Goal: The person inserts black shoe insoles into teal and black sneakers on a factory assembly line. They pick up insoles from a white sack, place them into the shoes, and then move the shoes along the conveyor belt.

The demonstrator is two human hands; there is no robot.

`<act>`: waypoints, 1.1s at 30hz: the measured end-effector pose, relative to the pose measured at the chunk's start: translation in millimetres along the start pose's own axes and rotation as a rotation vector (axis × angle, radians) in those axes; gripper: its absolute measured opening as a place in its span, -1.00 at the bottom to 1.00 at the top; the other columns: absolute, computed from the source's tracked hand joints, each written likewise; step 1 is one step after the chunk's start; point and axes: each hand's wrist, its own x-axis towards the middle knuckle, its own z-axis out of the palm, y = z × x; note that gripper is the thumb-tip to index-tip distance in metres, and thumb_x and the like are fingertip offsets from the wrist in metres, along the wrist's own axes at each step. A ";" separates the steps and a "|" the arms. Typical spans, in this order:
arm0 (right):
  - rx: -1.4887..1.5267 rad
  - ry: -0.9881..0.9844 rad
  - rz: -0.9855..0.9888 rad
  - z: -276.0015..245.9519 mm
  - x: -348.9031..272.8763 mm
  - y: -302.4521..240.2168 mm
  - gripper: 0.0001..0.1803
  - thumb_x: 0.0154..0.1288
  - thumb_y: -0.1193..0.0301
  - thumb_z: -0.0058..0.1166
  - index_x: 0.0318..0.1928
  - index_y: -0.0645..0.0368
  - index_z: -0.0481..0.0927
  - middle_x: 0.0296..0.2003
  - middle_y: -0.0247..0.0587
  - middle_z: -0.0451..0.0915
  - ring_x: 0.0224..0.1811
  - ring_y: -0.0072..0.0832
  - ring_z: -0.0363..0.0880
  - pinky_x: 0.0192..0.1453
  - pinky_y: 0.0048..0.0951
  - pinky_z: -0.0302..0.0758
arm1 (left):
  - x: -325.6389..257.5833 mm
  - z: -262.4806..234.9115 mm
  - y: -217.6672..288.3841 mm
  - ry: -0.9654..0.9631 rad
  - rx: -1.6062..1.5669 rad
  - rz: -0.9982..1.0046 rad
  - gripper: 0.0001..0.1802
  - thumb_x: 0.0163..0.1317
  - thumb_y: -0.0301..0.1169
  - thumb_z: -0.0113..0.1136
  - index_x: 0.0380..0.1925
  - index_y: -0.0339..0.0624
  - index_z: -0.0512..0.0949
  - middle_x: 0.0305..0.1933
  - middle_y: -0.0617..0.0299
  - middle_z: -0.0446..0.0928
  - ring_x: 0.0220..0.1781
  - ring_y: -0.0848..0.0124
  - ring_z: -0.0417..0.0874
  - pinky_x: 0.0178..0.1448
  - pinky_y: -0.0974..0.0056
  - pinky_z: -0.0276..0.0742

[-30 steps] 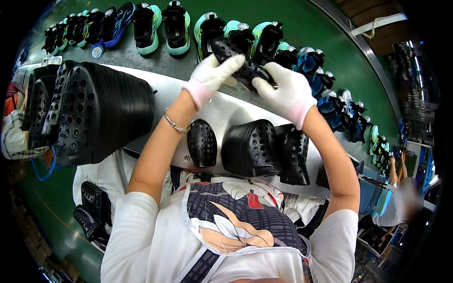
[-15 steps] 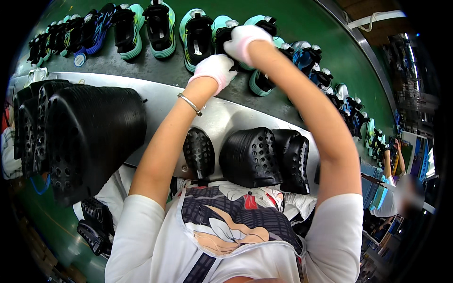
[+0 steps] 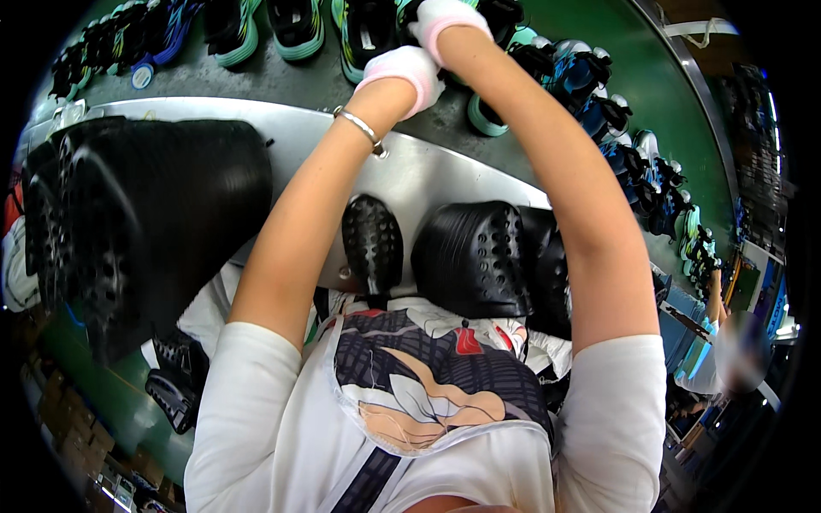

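Both my hands wear white gloves with pink cuffs and meet at the top of the view, over a row of sneakers. My left hand (image 3: 404, 73) is curled at the near end of a dark sneaker with teal edging (image 3: 405, 24), its fingertips mostly hidden. My right hand (image 3: 446, 24) lies just beyond, with curled fingers over the same sneaker; the glove covers much of it. Left of them stands a black and teal sneaker (image 3: 368, 34) with a yellow-green side. A teal sole end (image 3: 487, 117) shows below my right forearm.
Sneakers (image 3: 295, 30) line the green surface on both sides. A silver metal ledge (image 3: 445, 167) runs nearer me, with black perforated, sole-shaped pieces (image 3: 372, 244) and nested stacks (image 3: 470, 256). A large black stack (image 3: 188, 197) stands left. Another person (image 3: 705, 359) is at far right.
The whole view has shifted, so the sneakers and both hands sit higher in the picture. My hands have drawn closer together and stay at the dark sneaker.
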 end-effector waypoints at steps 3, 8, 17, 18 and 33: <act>0.009 0.119 -0.271 4.9 7.6 13.9 -0.63 0.24 0.14 0.01 -0.17 0.17 0.66 -0.22 0.07 0.65 -0.13 -0.05 0.64 -0.02 -0.14 0.54 | -6.2 3.1 -11.4 0.059 0.016 0.088 -0.56 0.24 -0.10 0.09 0.03 -0.09 0.58 0.02 0.03 0.59 0.03 0.04 0.61 0.10 0.07 0.55; 0.110 0.172 -0.296 -51.1 -99.2 21.8 -0.42 0.18 -0.07 0.01 -0.13 0.22 0.65 -0.10 0.25 0.60 -0.03 -0.06 0.61 0.06 -0.24 0.51 | -71.6 15.3 -32.4 0.537 -0.383 0.274 -0.46 0.22 -0.04 0.15 0.09 -0.12 0.47 0.23 0.01 0.40 0.08 0.03 0.57 0.15 0.10 0.50; 0.038 0.186 -0.601 -13.3 -215.2 31.3 -0.69 0.34 0.18 0.00 -0.21 0.18 0.57 -0.31 0.00 0.63 -0.19 -0.06 0.62 -0.09 -0.12 0.56 | -174.1 77.7 -56.0 0.291 -0.017 0.017 -0.35 -0.12 0.10 0.40 -0.24 -0.25 0.53 -0.05 -0.02 0.45 -0.10 0.08 0.58 0.02 0.13 0.52; 0.024 0.132 -0.593 -11.1 -220.4 26.4 -0.70 0.33 0.19 0.00 -0.21 0.18 0.57 -0.31 0.00 0.63 -0.19 -0.06 0.63 -0.10 -0.12 0.57 | -173.6 78.7 -57.8 0.341 -0.029 0.060 -0.39 -0.11 0.05 0.42 -0.27 -0.25 0.52 -0.11 0.01 0.48 -0.16 0.15 0.60 -0.03 0.18 0.52; 0.396 0.289 -0.433 -10.5 -248.6 10.0 -0.46 0.17 -0.01 0.18 -0.09 0.21 0.51 -0.36 -0.03 0.62 -0.36 -0.12 0.66 -0.29 -0.22 0.58 | -148.3 -17.7 -28.4 0.170 -1.935 0.337 -0.56 0.45 -0.20 -0.05 0.09 -0.35 0.48 0.02 0.04 0.59 0.01 0.33 0.62 0.17 0.25 0.53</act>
